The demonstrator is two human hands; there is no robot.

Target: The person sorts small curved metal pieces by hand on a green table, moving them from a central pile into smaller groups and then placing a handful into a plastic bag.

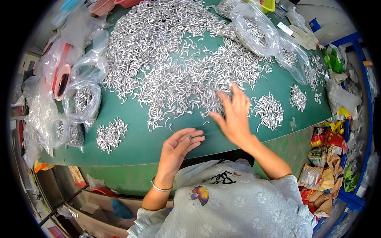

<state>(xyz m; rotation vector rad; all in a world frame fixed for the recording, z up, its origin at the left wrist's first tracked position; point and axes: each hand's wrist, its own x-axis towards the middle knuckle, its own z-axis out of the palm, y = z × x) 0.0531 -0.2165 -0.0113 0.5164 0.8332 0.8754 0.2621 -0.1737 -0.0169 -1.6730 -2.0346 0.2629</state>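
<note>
A broad heap of small curved silver metal pieces (pixel 170 75) covers much of the green table (pixel 143 146). My right hand (pixel 238 117) reaches over the heap's near edge, fingers spread, the fingertips at the loose pieces; nothing shows held in it. Nearer to me, my left hand (pixel 174 146) is raised above the table's front edge, palm up, thumb pressed against the fingers. Something tiny and greyish may show at the thumb tip, too small to name. Beside my right hand lies a small separate pile of curved pieces (pixel 268 112); another small pile (pixel 111 135) lies left of my left hand.
Clear plastic bags of metal pieces stand at the left (pixel 83 101) and far right (pixel 254 31). A third small pile (pixel 297 98) lies further right. A pink-rimmed oval object (pixel 62 82) rests among the left bags. A blue metal rack (pixel 363 83) with packages stands right of the table.
</note>
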